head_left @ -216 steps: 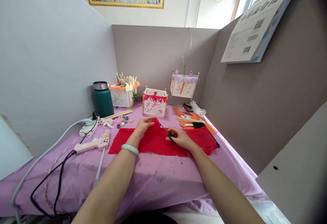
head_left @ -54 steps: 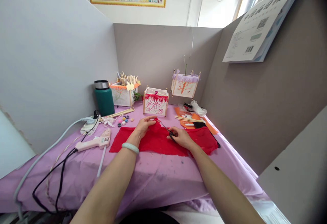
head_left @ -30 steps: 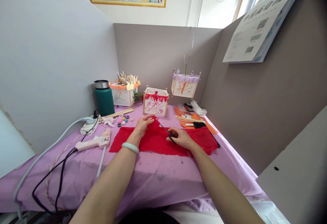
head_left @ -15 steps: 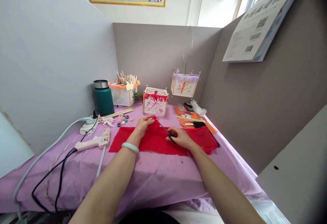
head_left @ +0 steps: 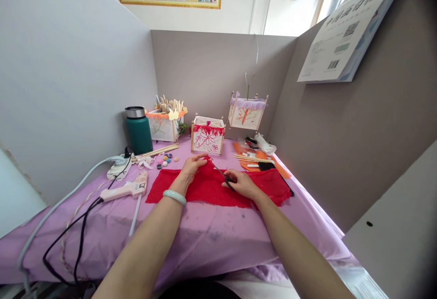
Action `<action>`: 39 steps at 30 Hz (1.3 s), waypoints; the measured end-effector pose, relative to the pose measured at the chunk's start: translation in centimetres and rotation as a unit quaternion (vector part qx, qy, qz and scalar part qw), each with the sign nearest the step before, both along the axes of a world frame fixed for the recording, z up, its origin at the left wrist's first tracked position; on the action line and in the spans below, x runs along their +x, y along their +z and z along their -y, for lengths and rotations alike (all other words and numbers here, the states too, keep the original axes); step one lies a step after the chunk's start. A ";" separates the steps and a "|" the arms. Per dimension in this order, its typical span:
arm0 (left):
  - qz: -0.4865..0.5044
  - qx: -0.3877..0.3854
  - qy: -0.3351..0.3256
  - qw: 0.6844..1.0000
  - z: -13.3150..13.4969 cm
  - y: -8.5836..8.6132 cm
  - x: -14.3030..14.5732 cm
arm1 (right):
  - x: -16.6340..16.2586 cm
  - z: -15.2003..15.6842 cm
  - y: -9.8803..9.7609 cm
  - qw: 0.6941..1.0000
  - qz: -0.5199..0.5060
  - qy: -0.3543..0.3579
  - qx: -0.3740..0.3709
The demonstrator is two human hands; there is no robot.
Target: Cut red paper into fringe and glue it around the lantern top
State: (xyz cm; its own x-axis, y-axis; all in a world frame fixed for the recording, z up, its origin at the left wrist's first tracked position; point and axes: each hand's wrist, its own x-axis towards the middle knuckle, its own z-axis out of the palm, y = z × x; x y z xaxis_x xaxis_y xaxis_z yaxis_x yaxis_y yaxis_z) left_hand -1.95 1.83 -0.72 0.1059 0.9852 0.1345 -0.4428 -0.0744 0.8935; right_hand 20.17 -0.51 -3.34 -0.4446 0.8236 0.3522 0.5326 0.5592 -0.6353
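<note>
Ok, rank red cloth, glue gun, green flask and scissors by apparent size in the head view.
red cloth, largest.
green flask and pink glue gun: alike, flask farther; unranked.
scissors, smallest, partly hidden by right hand.

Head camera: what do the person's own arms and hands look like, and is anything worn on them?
No sleeves or gloves show: the left hand and the right hand are bare, and so are both arms as far as the picture reaches. The left wrist carries a smooth, pale green bangle, a plain closed ring. The right wrist has nothing on it. No rings or watch can be made out.
</note>
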 end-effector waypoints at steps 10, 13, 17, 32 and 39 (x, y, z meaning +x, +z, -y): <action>-0.004 0.000 0.003 1.000 -0.1 0.0 0.0 | 0.0 -0.1 0.0 1.000 0.007 -0.005 0.003; -0.004 0.000 0.002 1.000 -0.1 0.0 -0.1 | 0.0 -0.1 0.0 1.000 0.006 -0.008 0.004; 0.000 -0.001 0.001 1.000 -0.1 -0.1 -0.1 | 0.0 -0.2 0.0 1.000 0.006 -0.010 0.004; -0.015 -0.009 -0.004 1.000 0.1 0.0 0.1 | -0.1 0.0 0.0 1.000 0.002 -0.005 0.004; -0.024 -0.008 -0.012 1.000 0.2 -0.1 0.2 | 0.0 0.0 -0.1 1.000 0.009 -0.010 0.007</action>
